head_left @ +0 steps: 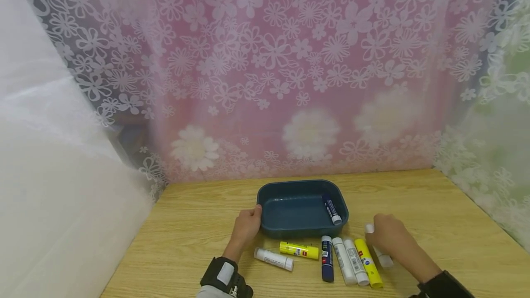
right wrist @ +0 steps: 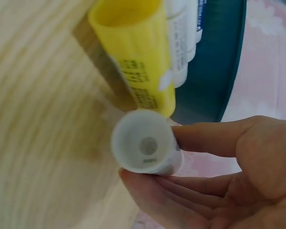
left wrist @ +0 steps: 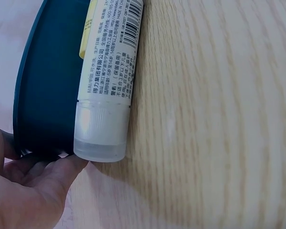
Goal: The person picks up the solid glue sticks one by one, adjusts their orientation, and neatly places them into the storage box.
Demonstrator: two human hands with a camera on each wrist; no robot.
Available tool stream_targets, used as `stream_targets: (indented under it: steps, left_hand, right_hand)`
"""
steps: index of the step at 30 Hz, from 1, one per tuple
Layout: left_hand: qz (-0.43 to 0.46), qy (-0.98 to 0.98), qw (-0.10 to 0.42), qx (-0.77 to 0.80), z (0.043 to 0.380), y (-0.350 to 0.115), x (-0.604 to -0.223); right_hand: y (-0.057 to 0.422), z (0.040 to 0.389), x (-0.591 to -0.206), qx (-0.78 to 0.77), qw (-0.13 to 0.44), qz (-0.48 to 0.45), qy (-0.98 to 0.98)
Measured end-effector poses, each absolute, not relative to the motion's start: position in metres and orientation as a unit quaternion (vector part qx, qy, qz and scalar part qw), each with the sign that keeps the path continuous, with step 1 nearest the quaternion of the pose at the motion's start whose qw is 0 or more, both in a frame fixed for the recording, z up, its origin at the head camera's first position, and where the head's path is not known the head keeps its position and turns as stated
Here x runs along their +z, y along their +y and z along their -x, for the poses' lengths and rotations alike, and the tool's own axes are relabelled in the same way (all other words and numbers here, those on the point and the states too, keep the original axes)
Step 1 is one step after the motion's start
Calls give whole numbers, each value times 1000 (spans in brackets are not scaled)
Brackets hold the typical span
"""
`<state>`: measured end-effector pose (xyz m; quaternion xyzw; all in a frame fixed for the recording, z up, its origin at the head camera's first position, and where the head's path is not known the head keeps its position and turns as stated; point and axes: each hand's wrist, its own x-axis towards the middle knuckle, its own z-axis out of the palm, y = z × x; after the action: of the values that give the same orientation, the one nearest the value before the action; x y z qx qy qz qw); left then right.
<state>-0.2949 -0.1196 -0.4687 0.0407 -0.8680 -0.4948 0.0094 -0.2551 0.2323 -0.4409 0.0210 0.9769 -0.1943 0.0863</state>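
My left hand (head_left: 247, 225) grips the left end of a dark teal plastic tray (head_left: 290, 233), thumb at the rim. Inside the tray, at its right end, leans a navy glue stick (head_left: 331, 209) with a white cap. With thumb and fingers, my right hand (head_left: 391, 238) pinches a white glue stick (right wrist: 145, 140), its hollow end facing the wrist camera. Just left of that hand lies a yellow glue stick (head_left: 368, 263), beside two white glue sticks and a navy glue stick (head_left: 327, 259) in a row.
In front of the tray lie a yellow glue stick (head_left: 299, 250) and, close to my left wrist, a white glue stick (head_left: 273, 259). The wooden table (head_left: 198, 206) meets a pink flowered curtain (head_left: 256, 105) behind. White sheeting (head_left: 62, 174) hangs at the left.
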Motion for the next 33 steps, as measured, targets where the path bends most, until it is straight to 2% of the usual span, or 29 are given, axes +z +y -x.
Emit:
stream_targets:
  steps: [8,17,33]
  left_hand:
    - [-45,-869,8,-493,295,-119,-470]
    - [-42,-869,13,-492,295,-119,-470]
    - [-41,-867,11,-497,297,-120,-471]
  right_hand:
    - [227,260,-428,-205,55,-12,977]
    - [223,270,-413,-189,-27,33,981]
    - [202,292,-384,-186,-83,80,976]
